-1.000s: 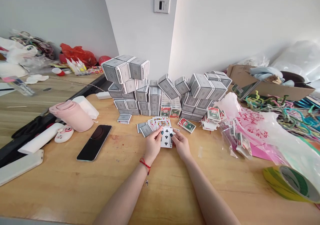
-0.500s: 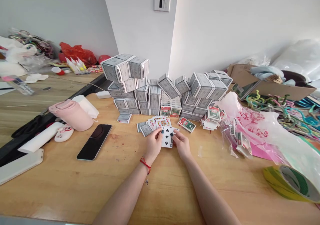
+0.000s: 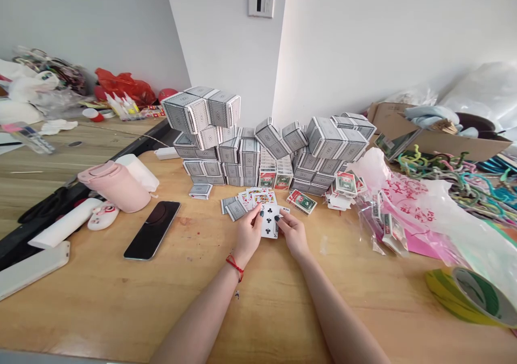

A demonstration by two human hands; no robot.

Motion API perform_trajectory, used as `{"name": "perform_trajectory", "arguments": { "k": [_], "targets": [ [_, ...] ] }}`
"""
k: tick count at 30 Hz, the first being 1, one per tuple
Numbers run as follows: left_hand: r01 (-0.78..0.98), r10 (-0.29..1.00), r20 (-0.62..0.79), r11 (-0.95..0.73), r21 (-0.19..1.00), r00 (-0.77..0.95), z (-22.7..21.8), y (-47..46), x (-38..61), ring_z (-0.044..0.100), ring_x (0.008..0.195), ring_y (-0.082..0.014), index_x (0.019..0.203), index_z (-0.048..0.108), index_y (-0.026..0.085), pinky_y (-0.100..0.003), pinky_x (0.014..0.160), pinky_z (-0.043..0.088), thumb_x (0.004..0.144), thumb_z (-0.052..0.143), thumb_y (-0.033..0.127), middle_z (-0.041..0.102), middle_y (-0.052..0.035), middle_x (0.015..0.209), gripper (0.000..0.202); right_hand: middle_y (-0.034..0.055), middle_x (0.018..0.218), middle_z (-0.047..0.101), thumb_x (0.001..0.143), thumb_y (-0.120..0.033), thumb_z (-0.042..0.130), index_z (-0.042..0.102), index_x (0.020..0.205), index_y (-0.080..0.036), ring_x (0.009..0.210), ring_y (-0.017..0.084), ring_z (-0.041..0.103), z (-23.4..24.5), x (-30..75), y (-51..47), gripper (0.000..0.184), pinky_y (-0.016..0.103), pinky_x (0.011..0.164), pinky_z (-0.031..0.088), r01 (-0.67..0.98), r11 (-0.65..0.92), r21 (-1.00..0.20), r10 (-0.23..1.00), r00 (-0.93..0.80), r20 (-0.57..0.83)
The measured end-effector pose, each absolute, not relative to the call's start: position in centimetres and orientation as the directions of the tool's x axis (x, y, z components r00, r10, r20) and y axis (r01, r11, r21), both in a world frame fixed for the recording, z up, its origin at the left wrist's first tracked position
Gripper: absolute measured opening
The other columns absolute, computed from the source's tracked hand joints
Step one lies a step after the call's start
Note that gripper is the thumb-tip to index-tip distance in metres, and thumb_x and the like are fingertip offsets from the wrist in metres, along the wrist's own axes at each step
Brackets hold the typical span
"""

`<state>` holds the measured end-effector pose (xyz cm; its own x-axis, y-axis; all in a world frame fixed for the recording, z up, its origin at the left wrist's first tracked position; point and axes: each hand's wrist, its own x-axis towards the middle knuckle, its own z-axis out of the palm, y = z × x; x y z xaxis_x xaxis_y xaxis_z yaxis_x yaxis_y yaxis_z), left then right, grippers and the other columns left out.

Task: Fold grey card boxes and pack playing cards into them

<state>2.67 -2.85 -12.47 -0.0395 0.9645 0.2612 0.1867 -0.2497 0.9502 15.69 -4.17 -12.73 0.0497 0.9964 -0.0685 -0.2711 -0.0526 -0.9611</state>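
Toward 6 o'clock of the head view's centre, the 3 of clubs (image 3: 268, 228): left hand (image 3: 249, 232) pinching its 10 o'clock edge, right hand (image 3: 293, 235) closed on its 2 o'clock edge; light, even pressure should prevent bending.

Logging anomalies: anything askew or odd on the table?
Yes: two card-backed blocks in the middle of the stacked row tilt diagonally, while the blocks just left sit square. The three of clubs shows no obvious damage.
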Motion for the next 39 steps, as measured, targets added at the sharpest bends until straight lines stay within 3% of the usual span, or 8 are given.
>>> {"name": "perform_trajectory", "arguments": {
  "k": [10,16,21,26,39],
  "targets": [
    [0.242,0.96,0.276,-0.257,0.936,-0.049,-13.0,-2.7,2.5,0.06,0.094,-0.0174,0.108,0.061,0.017,-0.03,0.083,0.048,0.08,0.046,0.021,0.063,-0.0086,0.107,0.032,0.0013,0.074,0.067,0.066,-0.035,0.065,0.061,0.102,-0.018,0.064,0.016,0.06,-12.8,15.7,-4.2,0.04,0.027,0.06,0.046,-0.312,-0.058,-0.948,0.996,0.047,-0.076],
    [0.094,0.984,0.165,-0.159,0.983,-0.071,-12.8,-2.7,2.8,0.06,0.083,-0.014,0.1,0.06,0.015,-0.025,0.073,0.047,0.077,0.049,0.021,0.065,-0.0076,0.095,0.026,0.0016,0.077,0.068,0.068,-0.037,0.063,0.063,0.098,-0.019,0.065,0.016,0.059,-12.8,15.7,-4.2,0.035,0.027,0.062,0.045,-0.296,-0.041,-0.954,0.998,0.033,-0.053],
    [-0.053,0.995,0.097,-0.099,0.994,-0.036,-12.3,-2.7,3.0,0.056,0.07,-0.0103,0.092,0.057,0.015,-0.02,0.063,0.044,0.074,0.051,0.022,0.063,-0.0036,0.083,0.02,0.0034,0.078,0.067,0.069,-0.04,0.061,0.064,0.101,-0.017,0.064,0.016,0.057,-12.9,15.7,-4.3,0.039,0.025,0.054,0.043,-0.24,-0.043,-0.97,0.994,0.09,-0.066],
    [-0.146,0.999,0.051,-0.05,0.988,-0.003,-11.8,-2.9,3.1,0.05,0.06,-0.0073,0.086,0.056,0.016,-0.018,0.055,0.04,0.072,0.051,0.023,0.057,0.0006,0.074,0.016,0.0005,0.069,0.063,0.068,-0.035,0.062,0.066,0.096,-0.018,0.054,0.012,0.05,-12.6,15.5,-4.5,0.033,0.022,0.048,0.038,-0.318,-0.062,-0.946,0.991,0.091,-0.095],
    [-0.016,0.991,0.134,-0.134,0.991,0.021,-11.3,-3.2,2.9,0.05,0.059,-0.0083,0.082,0.061,0.016,-0.018,0.054,0.039,0.074,0.051,0.024,0.059,0.0001,0.071,0.016,-0.0022,0.058,0.06,0.056,-0.025,0.067,0.066,0.071,-0.02,0.048,0.011,0.048,-11.7,15.5,-4.3,0.015,0.022,0.045,0.036,-0.513,-0.157,-0.844,0.971,0.076,-0.227]
  ]
}}
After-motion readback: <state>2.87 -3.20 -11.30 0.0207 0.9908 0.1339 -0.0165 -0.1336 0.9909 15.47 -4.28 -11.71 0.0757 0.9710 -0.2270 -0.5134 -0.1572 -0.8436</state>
